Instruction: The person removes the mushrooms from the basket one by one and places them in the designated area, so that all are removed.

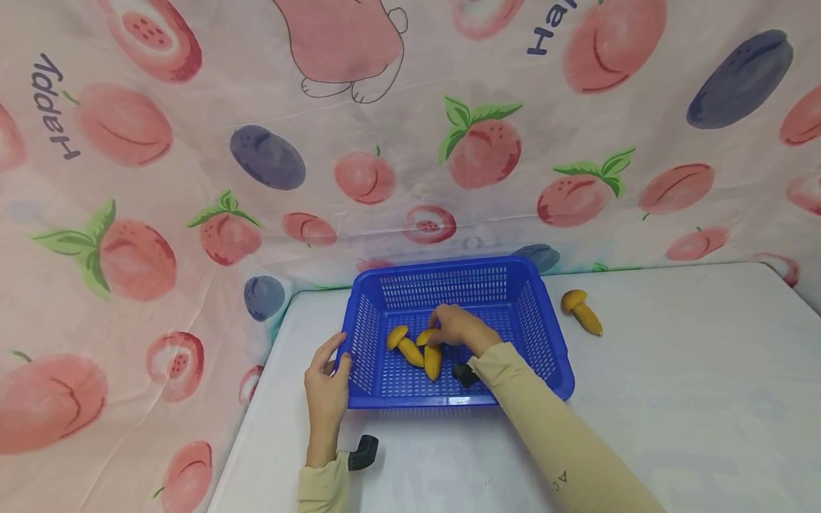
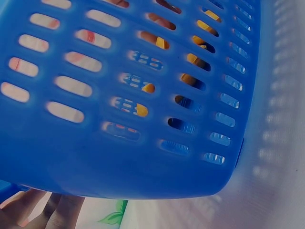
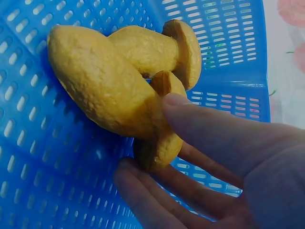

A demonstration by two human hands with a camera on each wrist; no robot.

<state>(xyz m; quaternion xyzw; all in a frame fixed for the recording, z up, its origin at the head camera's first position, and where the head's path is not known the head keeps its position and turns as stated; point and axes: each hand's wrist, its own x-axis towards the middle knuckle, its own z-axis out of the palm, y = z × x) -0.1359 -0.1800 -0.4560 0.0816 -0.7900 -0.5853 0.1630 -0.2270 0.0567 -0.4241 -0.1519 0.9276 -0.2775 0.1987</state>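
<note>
A blue plastic basket [image 1: 449, 266] with slotted walls sits on the table. My left hand [image 1: 327, 385] grips its left rim; the fingers [image 2: 66, 212] show beyond the basket's edge in the left wrist view. Inside the basket, my right hand [image 1: 460, 328] pinches a yellow-brown mushroom [image 3: 100, 81] by its cap, thumb on one side and fingers on the other. The stem points toward the near wall. A second mushroom [image 1: 409, 350] lies just left of it on the basket floor, cap toward the far left.
A third mushroom [image 1: 584, 313] lies on the white table [image 1: 673, 385] right of the basket. Behind the table hangs a fruit-printed cloth [image 1: 398, 128]. Black wrist-worn devices show at the left wrist [image 1: 363, 453] and right wrist [image 1: 465, 374].
</note>
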